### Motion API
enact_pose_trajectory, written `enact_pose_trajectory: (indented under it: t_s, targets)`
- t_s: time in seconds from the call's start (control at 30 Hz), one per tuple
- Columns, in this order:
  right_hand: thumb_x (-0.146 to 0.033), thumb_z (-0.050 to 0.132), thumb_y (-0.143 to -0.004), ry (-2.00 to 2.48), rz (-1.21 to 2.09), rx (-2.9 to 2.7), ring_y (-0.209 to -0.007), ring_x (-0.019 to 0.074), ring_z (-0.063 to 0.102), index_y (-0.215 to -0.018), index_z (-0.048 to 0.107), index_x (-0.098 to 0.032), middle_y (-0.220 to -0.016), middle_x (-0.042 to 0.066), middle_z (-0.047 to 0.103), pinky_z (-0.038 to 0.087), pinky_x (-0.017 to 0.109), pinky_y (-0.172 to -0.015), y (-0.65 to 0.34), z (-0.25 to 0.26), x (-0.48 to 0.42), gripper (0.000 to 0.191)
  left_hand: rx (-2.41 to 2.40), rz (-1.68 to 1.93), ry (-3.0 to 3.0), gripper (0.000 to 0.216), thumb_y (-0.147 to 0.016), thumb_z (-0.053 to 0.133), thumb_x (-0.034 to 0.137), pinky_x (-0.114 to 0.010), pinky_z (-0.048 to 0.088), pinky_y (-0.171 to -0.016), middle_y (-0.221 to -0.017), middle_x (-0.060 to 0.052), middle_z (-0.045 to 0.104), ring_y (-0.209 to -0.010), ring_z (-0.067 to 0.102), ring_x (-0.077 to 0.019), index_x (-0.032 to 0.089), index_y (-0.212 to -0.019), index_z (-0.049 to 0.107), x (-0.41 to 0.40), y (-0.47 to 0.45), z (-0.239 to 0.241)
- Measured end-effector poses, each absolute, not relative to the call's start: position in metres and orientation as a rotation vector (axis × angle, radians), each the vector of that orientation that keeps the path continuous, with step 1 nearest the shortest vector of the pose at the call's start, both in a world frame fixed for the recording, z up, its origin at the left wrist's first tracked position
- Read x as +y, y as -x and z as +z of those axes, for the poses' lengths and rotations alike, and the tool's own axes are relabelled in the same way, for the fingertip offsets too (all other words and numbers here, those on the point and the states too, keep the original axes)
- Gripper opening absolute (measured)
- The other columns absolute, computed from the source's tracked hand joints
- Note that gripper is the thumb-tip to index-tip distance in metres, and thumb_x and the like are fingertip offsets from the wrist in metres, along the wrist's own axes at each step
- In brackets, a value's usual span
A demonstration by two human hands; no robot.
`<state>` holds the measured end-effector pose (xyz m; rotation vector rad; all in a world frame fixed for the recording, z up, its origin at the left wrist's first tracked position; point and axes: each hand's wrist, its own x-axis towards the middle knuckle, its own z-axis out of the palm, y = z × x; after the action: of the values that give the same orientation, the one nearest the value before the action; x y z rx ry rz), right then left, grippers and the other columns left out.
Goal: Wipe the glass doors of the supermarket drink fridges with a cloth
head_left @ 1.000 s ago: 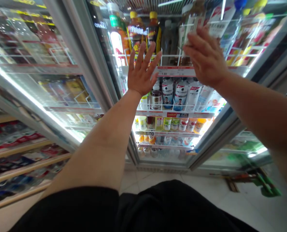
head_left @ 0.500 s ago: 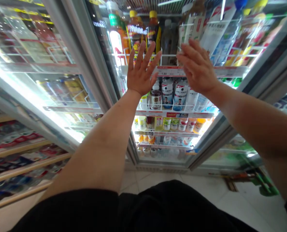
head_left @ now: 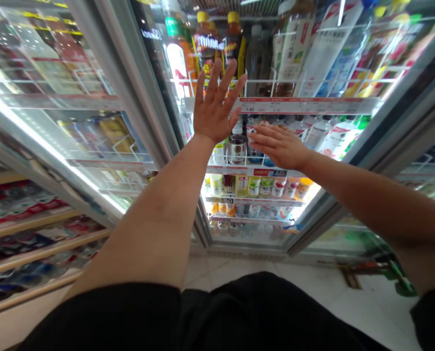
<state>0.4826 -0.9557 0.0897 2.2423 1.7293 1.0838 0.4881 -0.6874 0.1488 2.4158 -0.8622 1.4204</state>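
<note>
My left hand (head_left: 215, 107) is spread flat against the glass door (head_left: 261, 243) of a drinks fridge, fingers apart and holding nothing. Behind it stand dark bottles with yellow caps (head_left: 233, 36). My right hand (head_left: 283, 148) lies lower and to the right, close to the glass, with its fingers pressed together and pointing left. A pinkish, crumpled-looking patch (head_left: 270, 126) shows along its upper fingers; whether this is a cloth or a reflection I cannot tell. Behind that hand are white-labelled bottles (head_left: 320, 130), partly hidden, and a dark bottle (head_left: 237, 146) to its left.
Lower fridge shelves carry several cups (head_left: 266, 186). A metal door frame (head_left: 129, 68) divides off another fridge section at left, with bottles (head_left: 66, 53) inside. Wooden shelves (head_left: 30, 265) of packaged goods stand at lower left. A tiled floor (head_left: 217, 268) lies below.
My right hand has moved down and to the left across the glass, from the upper bottles to the shelf below. My left hand has stayed in place.
</note>
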Motion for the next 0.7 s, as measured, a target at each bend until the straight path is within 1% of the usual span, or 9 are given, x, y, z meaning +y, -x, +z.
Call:
enact_pose_trajectory:
  t_s: [0.1,0.17,0.27,0.33,0.4,0.5,0.57,0.63,0.7]
  targets:
    - [-0.018,0.046,-0.099,-2.157,0.943,1.809,-0.151,0.0165,0.028,-0.145,0.051,-0.025,-0.155,-0.001,0.043,0.033,0.042,-0.125,-0.481,0.076,-0.946,0.047,-0.838,1.367,-2.401,0.062,-0.092,0.035,0.059,-0.029,-0.019,-0.127,-0.157,0.032,0.008,-0.143,-0.027,-0.0027,0.047,-0.153,0.032,-0.688,-0.487,0.150]
    - [-0.019,0.044,-0.100,-2.118,0.887,1.825,-0.150,0.0159,0.032,-0.141,0.056,-0.025,-0.153,-0.001,0.046,0.036,0.041,-0.124,-0.481,0.080,-0.939,0.043,-0.837,1.329,-2.415,0.065,-0.090,0.035,0.062,-0.030,-0.022,-0.126,-0.158,0.031,0.006,-0.143,-0.029,-0.0029,0.045,-0.154,0.032,-0.688,-0.487,0.151]
    - [-0.020,0.043,-0.099,-2.277,1.106,1.694,-0.152,0.0161,0.027,-0.144,0.050,-0.035,-0.156,-0.005,0.042,0.032,0.048,-0.125,-0.482,0.098,-0.932,0.048,-0.849,1.324,-2.419,0.068,-0.091,0.032,0.064,-0.031,-0.024,-0.125,-0.159,0.028,0.007,-0.144,-0.028,-0.0042,0.041,-0.155,0.032,-0.688,-0.486,0.151]
    - [-0.021,0.043,-0.098,-2.413,1.331,1.559,-0.154,0.0176,0.022,-0.147,0.045,-0.041,-0.158,-0.007,0.038,0.027,0.054,-0.126,-0.483,0.107,-0.931,0.053,-0.837,1.343,-2.390,0.065,-0.091,0.032,0.063,-0.027,-0.019,-0.126,-0.158,0.029,0.013,-0.144,-0.025,-0.0022,0.045,-0.153,0.034,-0.688,-0.485,0.151]
    - [-0.023,0.043,-0.098,-2.457,1.381,1.531,-0.154,0.0184,0.022,-0.147,0.045,-0.042,-0.158,-0.007,0.038,0.026,0.056,-0.126,-0.483,0.108,-0.932,0.052,-0.823,1.377,-2.377,0.061,-0.091,0.035,0.060,-0.025,-0.014,-0.127,-0.156,0.031,0.015,-0.144,-0.022,-0.0005,0.049,-0.152,0.035,-0.688,-0.485,0.150]
    - [-0.025,0.040,-0.099,-2.372,1.124,1.659,-0.150,0.0164,0.031,-0.142,0.052,-0.039,-0.154,-0.007,0.046,0.032,0.051,-0.125,-0.484,0.114,-0.932,0.046,-0.855,1.481,-2.427,0.062,-0.095,0.035,0.055,-0.030,-0.016,-0.127,-0.158,0.026,0.006,-0.148,-0.017,-0.0049,0.044,-0.156,0.030,-0.686,-0.486,0.149]
    - [-0.028,0.039,-0.100,-2.347,1.098,1.643,-0.150,0.0160,0.032,-0.139,0.054,-0.037,-0.153,-0.008,0.046,0.032,0.050,-0.125,-0.484,0.130,-0.931,0.043,-0.870,1.535,-2.463,0.063,-0.096,0.035,0.053,-0.032,-0.018,-0.126,-0.159,0.022,0.000,-0.150,-0.013,-0.0092,0.038,-0.158,0.027,-0.686,-0.486,0.149]
    - [-0.033,0.036,-0.101,-2.399,1.333,1.506,-0.152,0.0161,0.026,-0.139,0.053,-0.036,-0.156,-0.009,0.042,0.027,0.050,-0.127,-0.483,0.152,-0.927,0.042,-0.854,1.512,-2.471,0.064,-0.095,0.038,0.053,-0.033,-0.017,-0.126,-0.159,0.023,0.001,-0.150,-0.011,-0.0112,0.040,-0.157,0.028,-0.685,-0.487,0.149]
    - [-0.037,0.030,-0.103,-2.481,1.631,1.307,-0.154,0.0156,0.022,-0.139,0.054,-0.033,-0.157,-0.008,0.040,0.023,0.048,-0.129,-0.481,0.170,-0.921,0.043,-0.838,1.453,-2.452,0.064,-0.093,0.041,0.053,-0.032,-0.016,-0.126,-0.158,0.027,0.005,-0.151,-0.011,-0.0114,0.047,-0.155,0.028,-0.685,-0.487,0.150]
